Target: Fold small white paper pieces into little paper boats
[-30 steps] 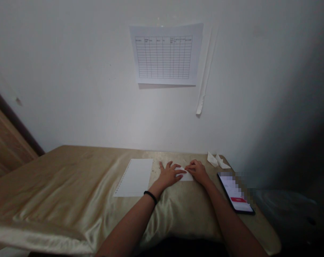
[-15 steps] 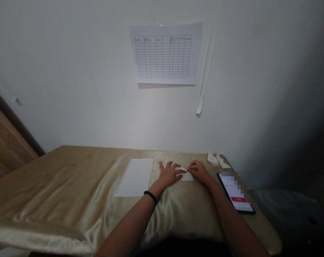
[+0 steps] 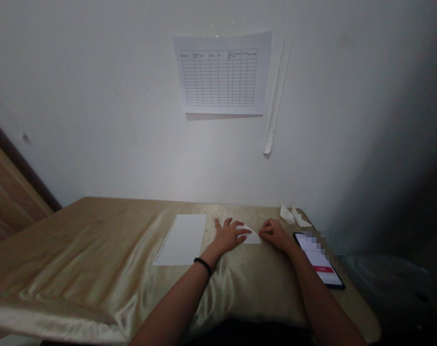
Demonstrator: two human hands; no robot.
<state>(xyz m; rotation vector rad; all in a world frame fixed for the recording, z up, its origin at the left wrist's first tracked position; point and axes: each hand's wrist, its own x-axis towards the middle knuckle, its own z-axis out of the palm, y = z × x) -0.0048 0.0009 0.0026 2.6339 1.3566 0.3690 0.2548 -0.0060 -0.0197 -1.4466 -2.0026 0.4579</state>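
Observation:
A small folded piece of white paper [image 3: 252,237] lies on the cloth-covered table, partly hidden by my left hand. My left hand [image 3: 230,236], a black band at its wrist, rests with fingers spread, its fingertips lying on the paper's left part. At the paper's right corner, the fingertips of my right hand [image 3: 275,234] are pinched together on its edge. To the left lies a white sheet of notebook paper [image 3: 184,239] with a row of punched holes along one side.
Two folded white paper shapes [image 3: 293,216] sit at the back right of the table [image 3: 95,245]. A phone [image 3: 321,264] with a lit screen lies by the right edge. A printed table sheet [image 3: 221,77] and a paper strip [image 3: 276,105] hang on the wall behind.
My right hand has slid right and slightly toward me along the folded paper's edge, to its right corner. My left hand has stayed in place.

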